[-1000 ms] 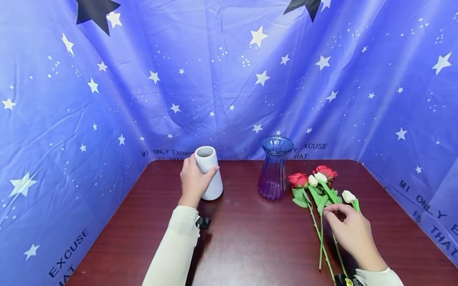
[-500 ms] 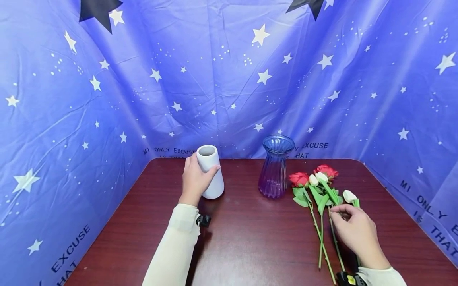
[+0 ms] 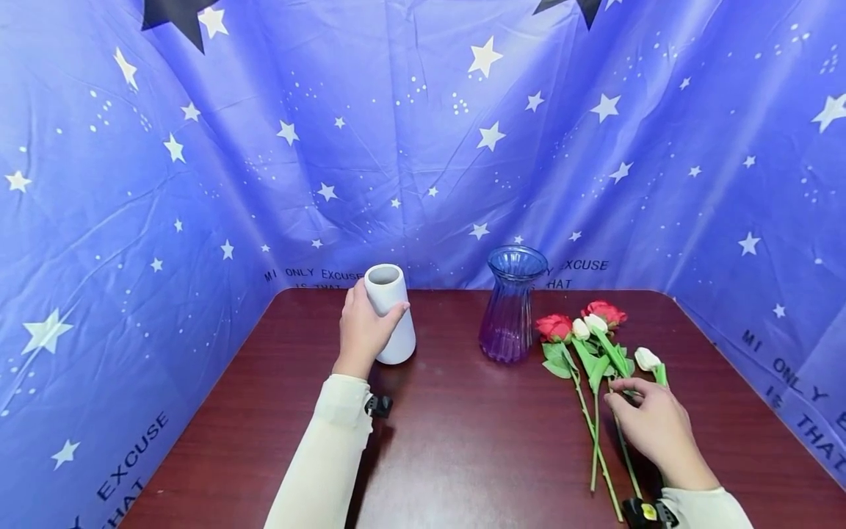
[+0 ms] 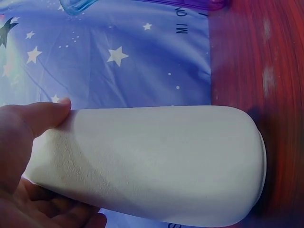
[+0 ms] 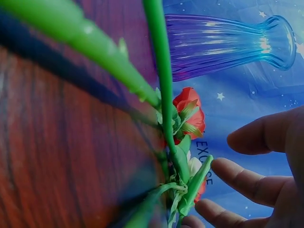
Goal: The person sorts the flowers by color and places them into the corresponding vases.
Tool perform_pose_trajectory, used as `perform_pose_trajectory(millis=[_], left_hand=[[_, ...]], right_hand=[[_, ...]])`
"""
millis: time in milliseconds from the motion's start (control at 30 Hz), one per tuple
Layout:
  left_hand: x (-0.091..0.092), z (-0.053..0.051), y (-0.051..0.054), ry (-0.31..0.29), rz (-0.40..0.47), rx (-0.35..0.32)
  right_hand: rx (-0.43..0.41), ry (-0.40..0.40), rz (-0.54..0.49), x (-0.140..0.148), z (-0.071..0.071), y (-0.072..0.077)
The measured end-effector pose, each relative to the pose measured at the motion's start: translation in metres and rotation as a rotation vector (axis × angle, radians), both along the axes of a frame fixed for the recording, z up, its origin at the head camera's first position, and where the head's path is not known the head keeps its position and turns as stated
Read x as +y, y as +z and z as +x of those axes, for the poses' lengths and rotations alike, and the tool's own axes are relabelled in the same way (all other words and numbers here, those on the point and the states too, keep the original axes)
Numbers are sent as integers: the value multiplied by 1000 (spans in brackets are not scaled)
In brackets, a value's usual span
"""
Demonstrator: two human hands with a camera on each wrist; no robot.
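A white tapered vase [image 3: 399, 339] stands upright on the table at centre left. My left hand [image 3: 362, 327] grips it near the top, the thumb [image 4: 52, 114] on one side and the other fingers round the far side. On the right lie artificial flowers: red roses [image 3: 554, 328] and white tulips [image 3: 595, 324], with long green stems. Over these stems hovers my right hand [image 3: 657, 430], its thumb and forefinger apart in the right wrist view. One of its fingertips is beside a green leaf [image 5: 195, 183]; whether they touch, I cannot tell.
A ribbed blue-and-purple glass vase [image 3: 505, 323] stands upright between the white vase and the flowers. A separate white tulip [image 3: 646, 358] lies to the right. Blue star-printed cloth [image 3: 396, 147] encloses the back and sides of the dark red wooden table [image 3: 449, 441].
My right hand has shifted slightly right, away from the left-hand stems, and stays low over the flowers. The left hand keeps its hold on the white vase.
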State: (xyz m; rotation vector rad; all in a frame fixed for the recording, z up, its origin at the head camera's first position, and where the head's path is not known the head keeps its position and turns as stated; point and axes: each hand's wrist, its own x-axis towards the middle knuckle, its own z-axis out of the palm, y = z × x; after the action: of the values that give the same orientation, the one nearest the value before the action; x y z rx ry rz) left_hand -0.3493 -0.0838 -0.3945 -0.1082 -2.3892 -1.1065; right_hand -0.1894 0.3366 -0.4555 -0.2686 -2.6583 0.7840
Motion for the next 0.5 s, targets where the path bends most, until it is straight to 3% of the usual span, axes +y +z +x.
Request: perform_pose_trajectory(millis=[500], left_hand=[[0,1,3,1,-23,2]], right_hand=[[-104,45,15,2,-3,1]])
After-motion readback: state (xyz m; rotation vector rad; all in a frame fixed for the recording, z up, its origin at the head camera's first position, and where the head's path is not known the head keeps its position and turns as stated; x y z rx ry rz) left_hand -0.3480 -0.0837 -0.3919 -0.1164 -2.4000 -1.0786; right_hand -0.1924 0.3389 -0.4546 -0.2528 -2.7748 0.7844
